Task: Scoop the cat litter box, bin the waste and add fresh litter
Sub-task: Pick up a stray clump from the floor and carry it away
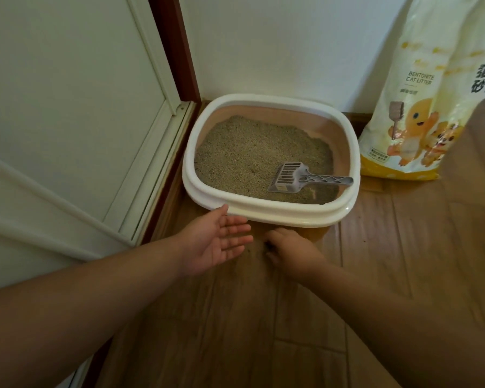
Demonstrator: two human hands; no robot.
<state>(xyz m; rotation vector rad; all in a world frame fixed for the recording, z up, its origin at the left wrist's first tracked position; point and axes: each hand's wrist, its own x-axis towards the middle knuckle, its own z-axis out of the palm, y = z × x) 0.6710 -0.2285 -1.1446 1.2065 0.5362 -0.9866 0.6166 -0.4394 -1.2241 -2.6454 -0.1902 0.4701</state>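
Note:
A white-rimmed litter box (pixel 263 212) stands on the wooden floor in the room's corner, filled with grey-brown litter (pixel 252 155). A grey slotted scoop (pixel 291 177) lies in the litter at the box's right side, its handle resting toward the right rim. My left hand (pixel 221 242) is held palm up with straight fingers just in front of the box's near rim. My right hand (pixel 289 250) is beside it on the floor, fingers curled downward; a few dark grains lie on the floor at its fingertips, and whether it pinches any I cannot tell.
A tall yellow-and-white bag of bentonite cat litter (pixel 420 107) leans against the wall right of the box. A white door (pixel 67 107) with a brown frame (pixel 177 49) stands at the left. Wooden floor (pixel 389 261) stretches in front and to the right.

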